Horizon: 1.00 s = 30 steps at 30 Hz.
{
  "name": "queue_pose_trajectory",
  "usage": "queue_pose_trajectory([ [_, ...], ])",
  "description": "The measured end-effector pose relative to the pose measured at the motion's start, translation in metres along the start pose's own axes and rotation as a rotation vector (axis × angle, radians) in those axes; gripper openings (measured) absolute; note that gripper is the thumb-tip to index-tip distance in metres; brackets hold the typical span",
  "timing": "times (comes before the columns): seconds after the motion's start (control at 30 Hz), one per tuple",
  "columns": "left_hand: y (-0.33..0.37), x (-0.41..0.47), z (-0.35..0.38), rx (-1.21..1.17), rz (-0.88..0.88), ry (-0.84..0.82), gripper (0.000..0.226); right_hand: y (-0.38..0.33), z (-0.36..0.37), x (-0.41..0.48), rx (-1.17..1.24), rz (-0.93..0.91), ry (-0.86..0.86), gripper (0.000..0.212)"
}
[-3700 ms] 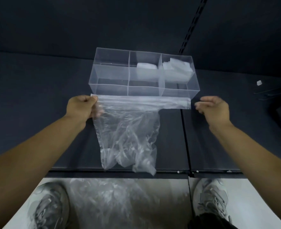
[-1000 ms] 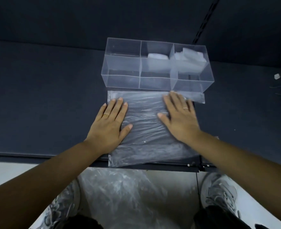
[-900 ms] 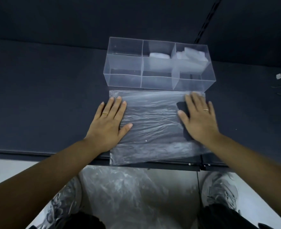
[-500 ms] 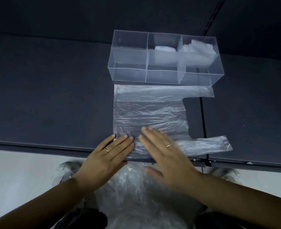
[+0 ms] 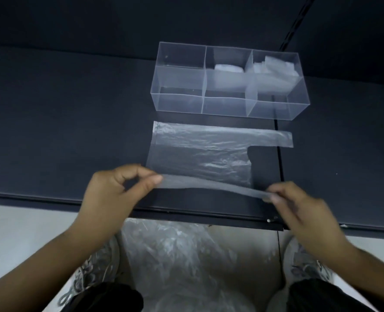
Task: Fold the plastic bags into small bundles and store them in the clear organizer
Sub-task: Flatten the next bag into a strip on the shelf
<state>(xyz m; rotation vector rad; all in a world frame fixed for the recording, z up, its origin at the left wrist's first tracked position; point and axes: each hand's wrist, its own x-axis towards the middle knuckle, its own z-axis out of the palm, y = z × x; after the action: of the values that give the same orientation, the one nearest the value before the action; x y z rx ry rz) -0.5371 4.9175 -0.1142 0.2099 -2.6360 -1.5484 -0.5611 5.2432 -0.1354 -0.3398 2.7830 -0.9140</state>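
Underfoot, spare bags heap between shoes, below the pinched bag.

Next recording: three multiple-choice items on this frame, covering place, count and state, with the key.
1. Where is the plastic bag relative to the clear organizer? A inside it; B on the table in front of it; C on top of it.
2. How many compartments hold folded bundles? A none; B two; C five.
3. The left hand and right hand: A pinch the bag's near edge; B press flat; C hang idle.
Key: B, it lies spread there; B, back middle and back right are filled; A, fingers hold that edge raised.
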Motion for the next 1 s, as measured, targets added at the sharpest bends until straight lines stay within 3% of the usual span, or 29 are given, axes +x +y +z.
queue_pose_trajectory([
  [0.1,-0.002,0.018,-0.012,-0.129,-0.122,-0.042,0.025,0.008,-0.032,0.011,0.377,0.136,-0.138,0.023],
  [0.2,-0.009,0.041,-0.016,-0.167,-0.224,-0.132,0.023,0.02,-0.056,0.031,0.506,0.183,-0.163,0.027],
  [0.33,-0.027,0.074,-0.008,-0.13,-0.325,-0.153,0.012,0.04,-0.052,0.067,0.494,0.272,-0.001,0.028],
  [0.6,-0.048,0.108,0.016,0.188,-0.301,-0.013,0.028,0.054,-0.03,0.121,0.186,0.344,0.247,0.035],
  [0.7,-0.044,0.104,0.02,0.348,-0.239,0.064,0.02,0.053,-0.028,0.128,0.068,0.334,0.214,0.036],
  [0.8,-0.034,0.091,0.03,0.562,0.162,0.226,0.021,0.052,-0.026,0.131,0.03,0.325,0.212,0.035],
  [0.87,-0.031,0.08,0.043,0.652,0.413,0.122,0.036,0.051,-0.026,0.133,0.018,0.335,0.206,0.036],
  [0.9,-0.031,0.075,0.051,0.701,0.438,0.008,0.044,0.051,-0.026,0.133,0.012,0.343,0.202,0.036],
  [1.0,-0.046,0.065,0.06,0.884,0.277,-0.257,0.069,0.046,-0.026,0.133,-0.005,0.388,0.206,0.026],
])
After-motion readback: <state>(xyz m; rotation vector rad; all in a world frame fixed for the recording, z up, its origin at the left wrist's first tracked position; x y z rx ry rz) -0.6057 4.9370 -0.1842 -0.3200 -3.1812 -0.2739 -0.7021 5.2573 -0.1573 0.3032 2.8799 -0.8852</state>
